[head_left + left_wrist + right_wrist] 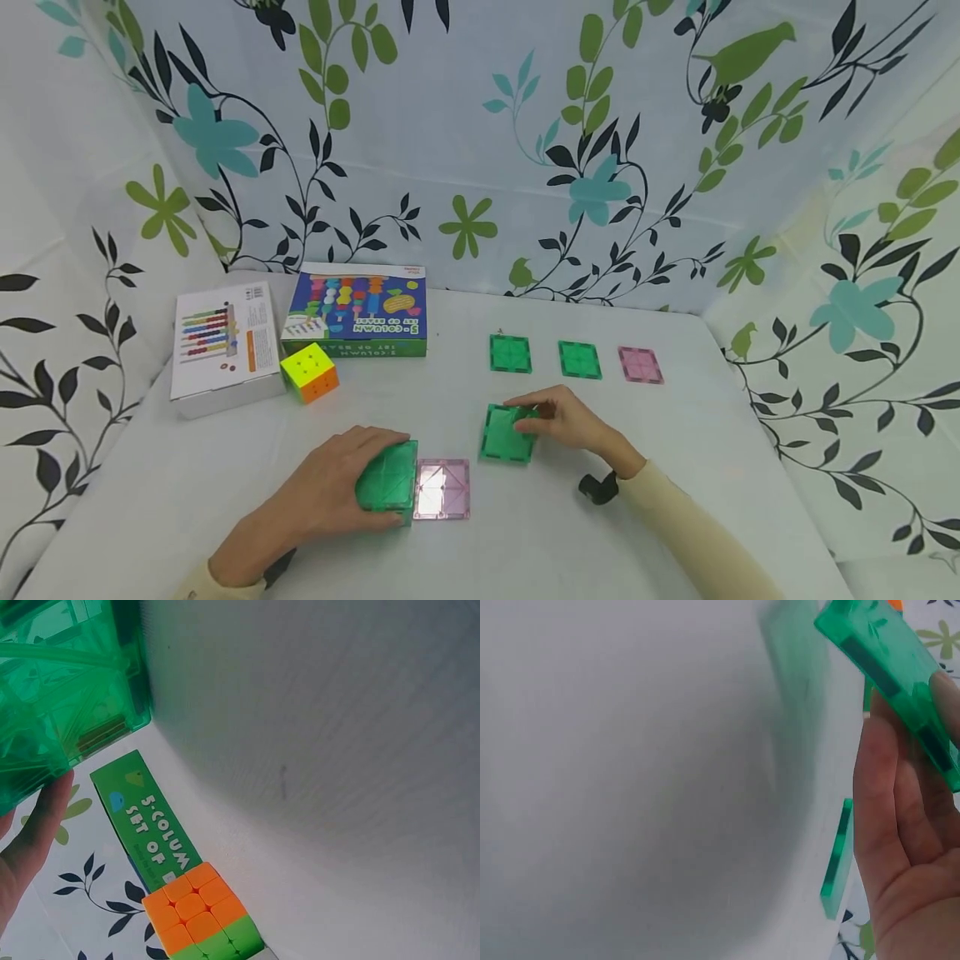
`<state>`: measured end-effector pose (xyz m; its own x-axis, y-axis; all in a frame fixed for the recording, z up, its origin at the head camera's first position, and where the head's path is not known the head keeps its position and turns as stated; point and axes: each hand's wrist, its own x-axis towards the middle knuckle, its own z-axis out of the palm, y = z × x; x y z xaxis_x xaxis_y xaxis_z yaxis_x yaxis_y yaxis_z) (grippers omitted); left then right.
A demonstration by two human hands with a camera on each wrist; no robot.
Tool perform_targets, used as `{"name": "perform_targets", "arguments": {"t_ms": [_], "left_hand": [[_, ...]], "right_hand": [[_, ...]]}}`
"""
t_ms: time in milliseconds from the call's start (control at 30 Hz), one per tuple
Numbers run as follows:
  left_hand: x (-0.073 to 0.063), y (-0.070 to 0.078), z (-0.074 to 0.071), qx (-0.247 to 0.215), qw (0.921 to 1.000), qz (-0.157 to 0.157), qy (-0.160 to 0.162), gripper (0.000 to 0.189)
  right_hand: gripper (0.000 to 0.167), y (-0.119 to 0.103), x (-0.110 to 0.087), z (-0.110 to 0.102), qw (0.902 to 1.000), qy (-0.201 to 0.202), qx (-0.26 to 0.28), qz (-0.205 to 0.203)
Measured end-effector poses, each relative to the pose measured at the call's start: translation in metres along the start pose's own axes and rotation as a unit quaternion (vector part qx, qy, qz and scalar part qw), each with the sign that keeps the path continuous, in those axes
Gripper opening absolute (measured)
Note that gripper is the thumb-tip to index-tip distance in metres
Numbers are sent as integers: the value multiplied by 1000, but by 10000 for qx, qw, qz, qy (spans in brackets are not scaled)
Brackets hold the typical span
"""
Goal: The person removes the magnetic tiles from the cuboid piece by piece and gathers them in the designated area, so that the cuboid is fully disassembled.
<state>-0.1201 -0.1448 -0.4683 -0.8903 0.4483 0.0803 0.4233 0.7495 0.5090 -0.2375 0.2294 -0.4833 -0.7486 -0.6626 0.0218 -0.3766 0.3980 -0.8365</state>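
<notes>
My left hand [322,483] grips a see-through green cube of magnetic tiles [395,479], thumb near its front edge and fingers over the far side. In the left wrist view the cube [67,690] fills the upper left corner. A pink magnetic tile [442,490] lies flat against the cube's right side. To the right, my right hand [566,423] pinches a green magnetic tile [504,435] between thumb and fingers. That tile [892,667] is held tilted above the table in the right wrist view.
Two green tiles [510,354] [580,360] and a pink tile [641,365] lie in a row farther back. At the back left are a white box [225,342], a blue-green bead-set box [356,312] and a puzzle cube [310,372]. Patterned cloth [450,125] hangs behind the table.
</notes>
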Motion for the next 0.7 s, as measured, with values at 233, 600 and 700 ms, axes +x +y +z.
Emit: {"name": "perform_targets", "arguments": {"t_ms": [233, 600, 700], "left_hand": [[0, 0, 0, -8, 10000, 29, 4, 86], [-1, 0, 0, 62, 9999, 100, 67, 85], [-1, -1, 0, 45, 9999, 104, 81, 85]], "right_hand": [[35, 15, 13, -12, 9991, -291, 131, 292], [34, 27, 17, -14, 9955, -149, -901, 261], [33, 30, 17, -12, 9945, -85, -1013, 266]]}}
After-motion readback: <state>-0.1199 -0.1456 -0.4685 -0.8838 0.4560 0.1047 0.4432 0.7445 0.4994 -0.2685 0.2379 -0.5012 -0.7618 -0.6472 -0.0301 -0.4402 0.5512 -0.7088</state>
